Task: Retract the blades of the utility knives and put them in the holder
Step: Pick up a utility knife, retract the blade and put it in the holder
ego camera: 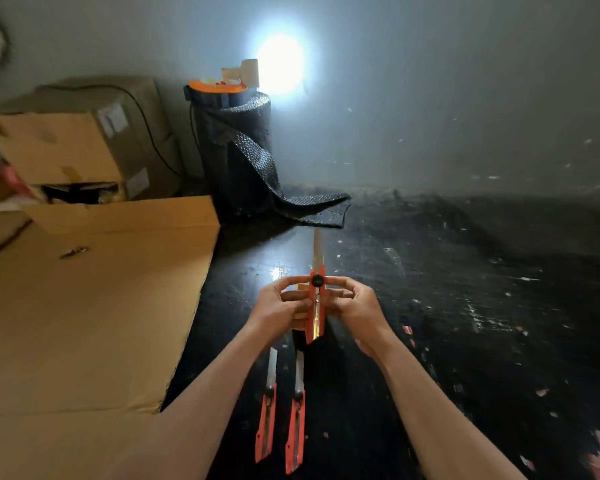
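Both forearms extended forward, converging. Left hand (pixel 280 302) and right hand (pixel 352 299) raised, fingers curled, pinching inward.

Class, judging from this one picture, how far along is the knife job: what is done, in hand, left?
Done: nothing visibly. In hand: the left hand and right hand grip one orange knife, blade still out. Left: two knives on the table, blades extended. A wooden piece behind the hands may be the holder.

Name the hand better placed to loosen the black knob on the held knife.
Probably right: right hand fingertips touch the black knob, while left hand steadies the orange utility knife.
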